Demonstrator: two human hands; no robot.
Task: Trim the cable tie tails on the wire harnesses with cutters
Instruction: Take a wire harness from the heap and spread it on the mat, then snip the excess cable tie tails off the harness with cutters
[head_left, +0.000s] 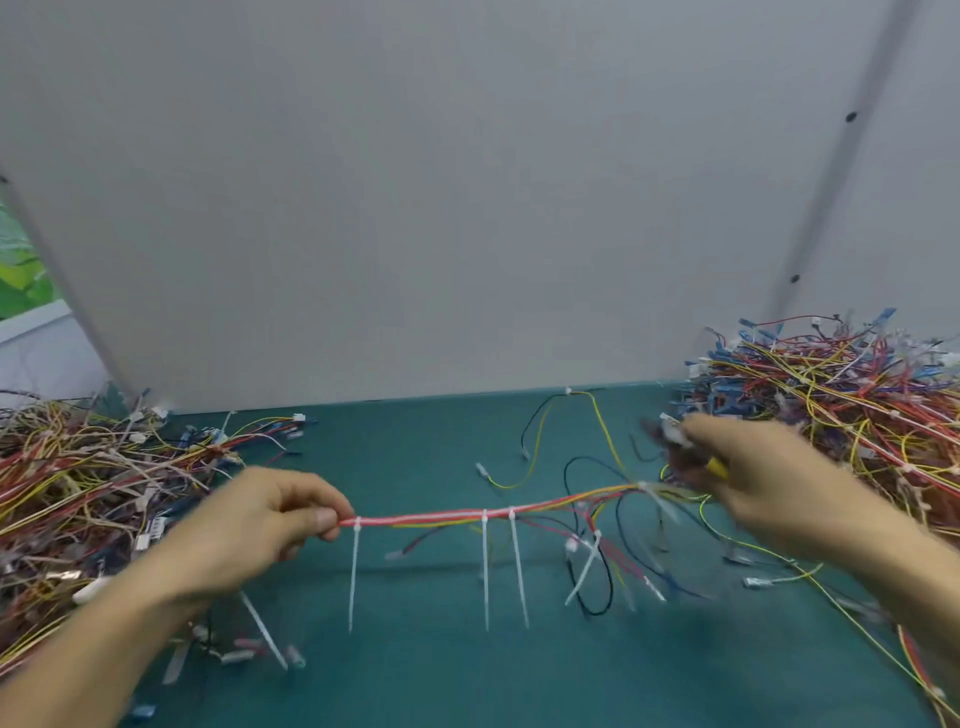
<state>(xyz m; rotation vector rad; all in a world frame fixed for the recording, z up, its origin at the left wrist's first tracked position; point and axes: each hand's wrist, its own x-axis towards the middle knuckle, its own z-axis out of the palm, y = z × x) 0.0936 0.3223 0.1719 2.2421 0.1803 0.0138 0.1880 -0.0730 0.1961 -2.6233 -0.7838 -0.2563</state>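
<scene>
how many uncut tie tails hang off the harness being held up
4 clear tails on the harness: one beside the left hand, two close together mid-span, one slanting among the loose wires further right. A blurred fifth may sit by the right hand with the cutters.

We log a teal-green tabletop (415, 675) carrying a tangled harness pile (78, 493) at left, a bigger pile (857, 395) back right, and a loose yellow-black wire (597, 410) between them.

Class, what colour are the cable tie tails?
White; the tails show best in head view.
</scene>
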